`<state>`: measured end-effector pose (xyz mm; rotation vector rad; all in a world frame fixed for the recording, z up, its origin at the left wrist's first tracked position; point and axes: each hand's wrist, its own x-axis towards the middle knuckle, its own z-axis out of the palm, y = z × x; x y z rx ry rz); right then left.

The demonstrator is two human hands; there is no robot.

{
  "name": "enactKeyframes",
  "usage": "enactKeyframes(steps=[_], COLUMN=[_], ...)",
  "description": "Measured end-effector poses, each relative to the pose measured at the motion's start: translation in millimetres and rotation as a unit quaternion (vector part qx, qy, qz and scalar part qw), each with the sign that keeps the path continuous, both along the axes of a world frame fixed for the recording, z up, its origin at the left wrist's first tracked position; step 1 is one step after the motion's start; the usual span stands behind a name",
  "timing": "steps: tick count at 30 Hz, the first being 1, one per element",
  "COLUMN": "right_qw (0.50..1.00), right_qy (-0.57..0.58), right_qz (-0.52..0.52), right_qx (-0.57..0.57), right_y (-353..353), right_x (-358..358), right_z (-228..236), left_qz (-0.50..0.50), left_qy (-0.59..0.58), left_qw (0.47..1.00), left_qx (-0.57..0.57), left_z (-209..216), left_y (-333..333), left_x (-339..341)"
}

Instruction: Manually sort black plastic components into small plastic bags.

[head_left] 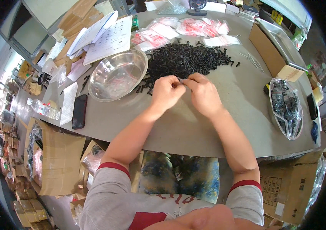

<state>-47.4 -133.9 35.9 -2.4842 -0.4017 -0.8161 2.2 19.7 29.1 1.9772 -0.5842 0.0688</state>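
My left hand (166, 92) and my right hand (203, 94) meet over the table at the near edge of a heap of black screws (189, 59). Both are closed, with thumbs and fingertips pinched together and nearly touching. A small dark piece (180, 81) shows between the fingertips; the fingers cover most of it, so its kind is unclear. Left of my left hand a round steel bowl (137, 58) has some clear plastic bags (120, 81) in it. A few loose screws (140, 89) lie between the bowl and my left hand.
Clear bags with red markings (203, 27) lie behind the heap. Papers (109, 40), a phone (79, 111) and a water bottle (44, 109) are at left. On the right sit a cardboard box (270, 53) and a tray of bagged black parts (285, 107). Open cartons (65, 161) flank my seat.
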Motion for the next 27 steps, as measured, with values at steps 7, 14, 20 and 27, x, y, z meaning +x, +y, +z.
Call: enactKeyframes(steps=[7, 14, 20, 27], right_qw=[0.993, 0.963, 0.978, 0.988], right_qy=[0.001, 0.028, 0.023, -0.002], right_qz=[0.117, 0.251, 0.203, 0.146], right_qx=[0.015, 0.087, 0.042, -0.046], right_y=[-6, -8, -10, -13], right_x=[-7, -4, -7, -3], right_z=[22, 19, 30, 23], left_qz=[-0.087, -0.049, -0.023, -0.094], left_qy=[0.2, 0.308, 0.27, -0.328], left_qw=[0.951, 0.911, 0.925, 0.94], left_qx=[-0.217, -0.269, -0.267, 0.02], left_z=[4, 5, 20, 21], left_y=[10, 14, 22, 15], left_x=[20, 22, 23, 14])
